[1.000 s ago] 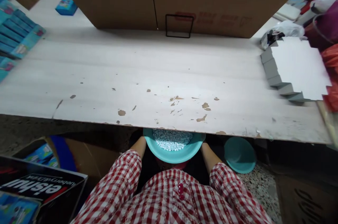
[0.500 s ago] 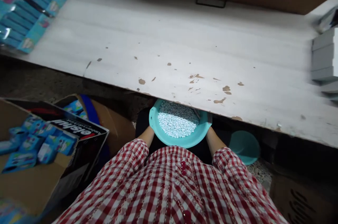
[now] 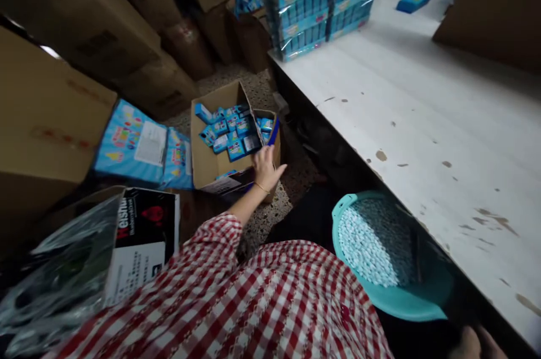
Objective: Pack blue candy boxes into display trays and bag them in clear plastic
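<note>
My left hand (image 3: 267, 170) reaches out with thumb and fingers spread, at the near right edge of an open carton (image 3: 198, 170). Whether the fingertips touch its wall I cannot tell. Inside that carton lie several small blue packs (image 3: 235, 147). A turquoise basin (image 3: 393, 300) filled with small pale pellets (image 3: 366, 246) sits at my lap, partly under the table edge and half in shadow. My right hand (image 3: 477, 343) shows dim and blurred at the bottom right, below the basin and apart from it; its fingers are partly cut off.
A white table (image 3: 393, 94) with chipped paint runs along the right. Wrapped stacks of blue boxes (image 3: 304, 4) stand on its far corner, near a single blue pack (image 3: 414, 1). Big brown cartons (image 3: 51, 116) line the left. A black-and-white carton (image 3: 143, 229) with clear plastic stands nearer me.
My view has swung left. Both hands have let go of the basin's rim. My left hand has stretched out to the carton of blue packs; my right is below the basin.
</note>
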